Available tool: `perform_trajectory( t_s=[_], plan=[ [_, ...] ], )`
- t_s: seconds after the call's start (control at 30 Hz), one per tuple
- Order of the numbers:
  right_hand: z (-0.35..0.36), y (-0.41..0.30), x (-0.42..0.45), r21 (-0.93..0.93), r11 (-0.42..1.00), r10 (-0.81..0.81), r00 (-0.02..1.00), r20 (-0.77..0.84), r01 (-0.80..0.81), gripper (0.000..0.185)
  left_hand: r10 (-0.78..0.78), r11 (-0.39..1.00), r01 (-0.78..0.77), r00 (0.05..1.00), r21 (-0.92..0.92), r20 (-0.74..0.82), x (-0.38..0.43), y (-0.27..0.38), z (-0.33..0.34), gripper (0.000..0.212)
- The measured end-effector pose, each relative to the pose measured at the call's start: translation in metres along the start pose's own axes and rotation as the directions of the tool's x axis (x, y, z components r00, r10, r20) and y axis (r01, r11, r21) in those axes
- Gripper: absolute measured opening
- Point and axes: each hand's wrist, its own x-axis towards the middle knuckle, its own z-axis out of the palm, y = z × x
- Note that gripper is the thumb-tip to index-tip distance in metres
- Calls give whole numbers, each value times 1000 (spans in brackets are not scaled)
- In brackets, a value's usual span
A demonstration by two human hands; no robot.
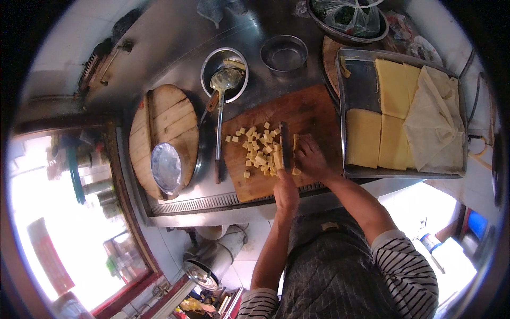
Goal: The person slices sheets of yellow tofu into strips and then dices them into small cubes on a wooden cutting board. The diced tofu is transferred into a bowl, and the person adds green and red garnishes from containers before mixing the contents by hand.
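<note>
My left hand [287, 193] grips the handle of a cleaver-like knife [285, 143], its blade on edge over a brown wooden cutting board [314, 107]. Left of the blade lie many pale yellow, tofu-like cubes [259, 158], with strips against the blade. On the blade's right, my right hand [312, 159] is bent over a yellow piece [296, 146], largely hidden by the fingers. A metal tray [360, 85] to the right holds yellow slabs [362, 137], partly covered by a beige cloth [434, 123].
A long-handled ladle [220, 131] rests in a steel bowl [204, 75] behind the board. Near it stands an empty metal bowl [283, 54]. A round wooden lid [171, 111] with a plastic-covered bowl [166, 167] lies left. At the back right is a large basin [346, 38] with bagged greens.
</note>
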Motion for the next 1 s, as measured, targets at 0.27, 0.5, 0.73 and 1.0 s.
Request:
perform_trajectory(
  t_s=[0.27,0.5,0.73,1.0],
  plan=[
    [-1,4,-4,-141,990,-41,992,-118,24,37,71,941,-92,995,324,74,-21,42,-4,27],
    [22,15,-15,-34,984,173,985,15,-173,38,85,959,-72,996,275,-37,-7,1,32,43],
    [-9,-2,-1,-81,995,52,999,-3,-52,35,100,990,-95,994,103,-45,2,25,-2,28],
    [4,8,-9,2,987,163,985,-53,-163,40,47,957,-72,995,280,93,-26,60,-10,22]
  ],
)
